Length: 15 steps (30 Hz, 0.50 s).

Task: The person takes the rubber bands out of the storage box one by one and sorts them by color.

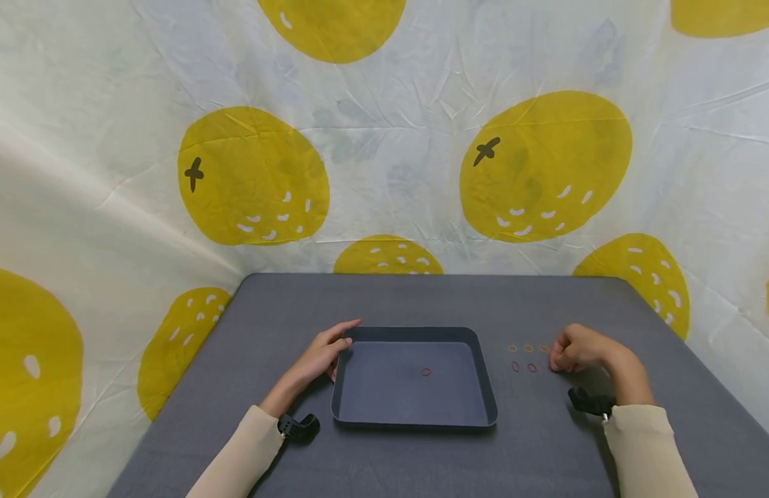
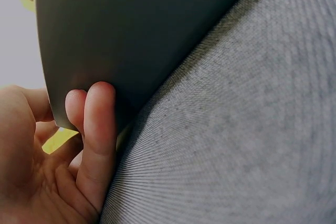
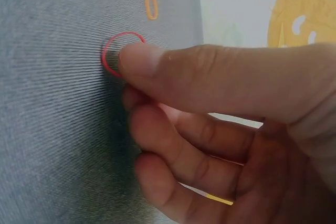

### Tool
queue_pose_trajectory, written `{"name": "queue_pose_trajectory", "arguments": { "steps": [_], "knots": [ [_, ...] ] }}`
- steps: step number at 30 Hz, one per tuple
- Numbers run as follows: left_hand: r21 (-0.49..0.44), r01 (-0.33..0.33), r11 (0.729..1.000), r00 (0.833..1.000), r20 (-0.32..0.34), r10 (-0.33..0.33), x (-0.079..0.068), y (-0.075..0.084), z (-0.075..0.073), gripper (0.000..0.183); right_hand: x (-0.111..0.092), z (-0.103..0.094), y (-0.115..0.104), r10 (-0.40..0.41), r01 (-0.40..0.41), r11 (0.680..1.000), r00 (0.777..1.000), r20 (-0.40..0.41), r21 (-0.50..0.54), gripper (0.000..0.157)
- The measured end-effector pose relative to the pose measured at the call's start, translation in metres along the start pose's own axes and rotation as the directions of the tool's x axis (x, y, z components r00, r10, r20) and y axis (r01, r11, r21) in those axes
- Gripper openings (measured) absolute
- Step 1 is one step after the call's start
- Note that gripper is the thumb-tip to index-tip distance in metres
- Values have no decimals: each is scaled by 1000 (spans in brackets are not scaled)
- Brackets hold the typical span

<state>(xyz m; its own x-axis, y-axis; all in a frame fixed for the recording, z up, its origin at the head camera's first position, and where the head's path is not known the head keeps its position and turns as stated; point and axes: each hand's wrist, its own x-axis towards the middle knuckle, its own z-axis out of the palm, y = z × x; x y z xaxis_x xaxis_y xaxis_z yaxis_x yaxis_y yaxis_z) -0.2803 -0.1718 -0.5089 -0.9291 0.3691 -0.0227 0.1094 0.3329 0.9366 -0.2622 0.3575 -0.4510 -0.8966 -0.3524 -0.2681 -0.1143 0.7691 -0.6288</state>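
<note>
A dark rectangular tray [image 1: 415,424] sits on the table with one red rubber band [image 1: 426,372] inside. My left hand [image 1: 322,353] grips its far left corner, with the thumb over the rim. From the left wrist, two fingertips [image 2: 100,114] press against the tray's outer wall [image 2: 142,30]. To the right of the tray, my right hand [image 1: 577,348] is bent down at the end of two rows of small bands. There the thumb and fingers pinch a thin red rubber band [image 3: 104,56]; the index fingertip is mostly hidden behind the thumb.
Orange rubber bands [image 1: 513,348] form the farther row beside the tray, and red rubber bands [image 1: 515,366] the nearer one. A grey cloth covers the table [image 1: 422,463]. Behind it hangs a white curtain [image 1: 391,180] printed with yellow fruit.
</note>
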Motion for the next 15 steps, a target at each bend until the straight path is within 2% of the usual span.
{"name": "queue_pose_trajectory", "arguments": {
  "steps": [9, 15],
  "knots": [
    [4, -7, 1000, 1000, -5, 7, 0, 0, 0, 44, 3, -1, 1, 25, -25, 1000, 999, -27, -16, 4],
    [-2, -11, 1000, 1000, -7, 11, 1, 1, 0, 44, 0, -3, -3, 26, -26, 1000, 1000, -17, -4, 8]
  ]
}}
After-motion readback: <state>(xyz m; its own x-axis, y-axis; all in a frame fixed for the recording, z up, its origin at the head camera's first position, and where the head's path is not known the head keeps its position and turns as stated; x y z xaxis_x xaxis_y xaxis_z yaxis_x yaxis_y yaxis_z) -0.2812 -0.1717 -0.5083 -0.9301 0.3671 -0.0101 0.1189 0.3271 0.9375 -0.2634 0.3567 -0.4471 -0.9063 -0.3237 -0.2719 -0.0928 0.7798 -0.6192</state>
